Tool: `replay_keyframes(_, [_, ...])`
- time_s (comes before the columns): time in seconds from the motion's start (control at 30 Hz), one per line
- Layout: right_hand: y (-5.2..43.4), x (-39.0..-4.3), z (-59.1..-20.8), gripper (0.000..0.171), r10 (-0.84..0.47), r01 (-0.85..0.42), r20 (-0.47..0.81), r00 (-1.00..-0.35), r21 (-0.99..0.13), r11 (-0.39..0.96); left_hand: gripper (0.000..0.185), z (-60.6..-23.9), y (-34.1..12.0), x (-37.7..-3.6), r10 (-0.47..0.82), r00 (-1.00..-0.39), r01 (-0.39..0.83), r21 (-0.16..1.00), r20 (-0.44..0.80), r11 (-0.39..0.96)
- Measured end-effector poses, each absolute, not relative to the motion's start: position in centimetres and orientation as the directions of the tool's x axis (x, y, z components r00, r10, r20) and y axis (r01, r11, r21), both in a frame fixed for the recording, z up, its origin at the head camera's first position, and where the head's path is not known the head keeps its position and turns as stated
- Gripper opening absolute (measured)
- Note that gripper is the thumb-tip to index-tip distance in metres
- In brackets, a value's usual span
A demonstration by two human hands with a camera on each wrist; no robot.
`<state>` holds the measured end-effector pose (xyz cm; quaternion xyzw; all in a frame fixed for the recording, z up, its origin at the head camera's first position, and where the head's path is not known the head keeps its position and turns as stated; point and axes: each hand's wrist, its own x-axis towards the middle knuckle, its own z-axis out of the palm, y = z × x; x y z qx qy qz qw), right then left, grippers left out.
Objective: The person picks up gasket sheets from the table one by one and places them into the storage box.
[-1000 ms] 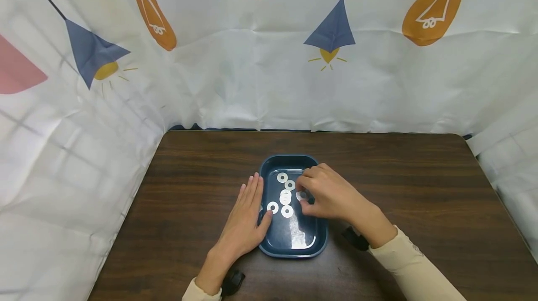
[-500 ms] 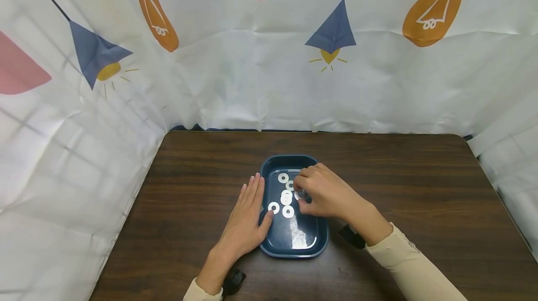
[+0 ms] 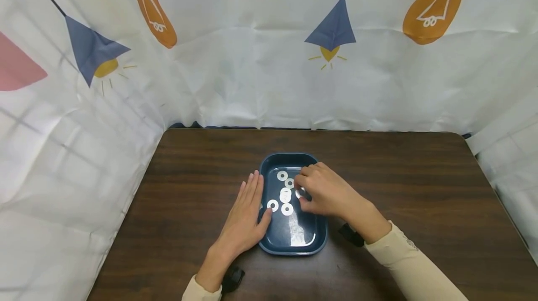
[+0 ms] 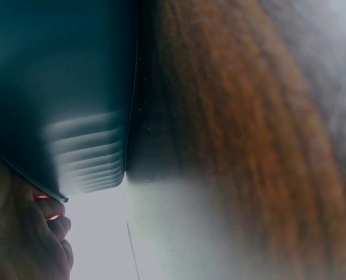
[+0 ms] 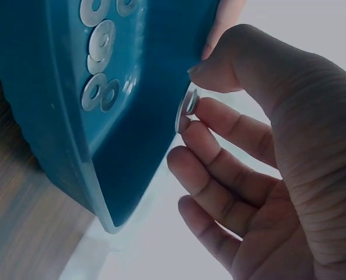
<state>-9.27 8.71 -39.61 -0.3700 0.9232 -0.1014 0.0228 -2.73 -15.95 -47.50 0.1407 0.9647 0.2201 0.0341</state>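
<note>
A dark blue tray (image 3: 294,253) holds several flat metal washers (image 3: 287,209), some of them overlapping in its middle. Along the tray's left wall my left hand (image 3: 244,221) lies with straight fingers, its thumb reaching over the rim near one washer (image 3: 272,205). Above the tray's right side is my right hand (image 3: 329,193), fingers bent. In the right wrist view, two washers (image 5: 180,116) stand on edge at the thumb and fingertips of this hand, pinched there. The left wrist view shows the tray's outer wall (image 4: 56,76) with fingers on it.
The tray stands on a dark wood-grain table (image 3: 201,175). Behind the table hangs a white curtain (image 3: 252,81) with printed lamps and bulbs. A black wrist device (image 3: 232,278) sits at the left wrist, another black wrist device (image 3: 351,235) at the right.
My right hand has shifted very slightly left with its washers. The left hand and the tray stay in place; the head view tilts slightly.
</note>
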Motion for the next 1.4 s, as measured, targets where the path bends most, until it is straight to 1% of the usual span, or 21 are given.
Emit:
replay_keyframes(0.1, [8.7, -9.4, -39.3, 0.022, -0.691, -0.683, 0.038, -0.722, -0.197, 0.703, 0.089, -47.4, -16.0, -3.0, 0.293, -0.956, 0.264, 0.427, -0.003, 0.865])
replay_keyframes(0.37, [8.6, -9.2, -39.7, 0.023, -0.697, -0.680, 0.009, -0.717, -0.226, 0.697, 0.089, -47.3, -16.1, -2.8, 0.288, -0.958, 0.254, 0.425, -0.015, 0.869])
replay_keyframes(0.5, [8.7, -9.1, -39.6, 0.025, -0.693, -0.676, 0.008, -0.721, -0.227, 0.701, 0.089, -47.2, -16.0, -2.8, 0.286, -0.958, 0.254, 0.426, -0.013, 0.868])
replay_keyframes(0.67, [9.0, -9.1, -39.2, 0.031, -0.675, -0.665, 0.035, -0.737, -0.217, 0.715, 0.088, -47.2, -16.0, -2.9, 0.290, -0.957, 0.259, 0.425, -0.008, 0.867])
replay_keyframes(0.8, [9.4, -9.0, -39.0, 0.027, -0.663, -0.661, 0.077, -0.745, -0.217, 0.718, 0.087, -47.3, -16.0, -2.8, 0.288, -0.958, 0.257, 0.422, -0.010, 0.869])
replay_keyframes(1.03, [10.1, -8.4, -38.5, 0.023, -0.618, -0.619, 0.096, -0.780, -0.264, 0.740, 0.086, -47.5, -15.8, -2.8, 0.283, -0.959, 0.258, 0.433, 0.007, 0.864])
replay_keyframes(1.27, [10.9, -7.9, -38.5, 0.028, -0.575, -0.573, 0.087, -0.813, -0.290, 0.766, 0.084, -47.5, -15.8, -2.7, 0.281, -0.960, 0.255, 0.441, 0.007, 0.860])
replay_keyframes(1.4, [11.5, -7.7, -38.6, 0.027, -0.560, -0.565, 0.112, -0.821, -0.301, 0.768, 0.082, -47.5, -15.9, -2.7, 0.278, -0.960, 0.253, 0.442, 0.009, 0.860])
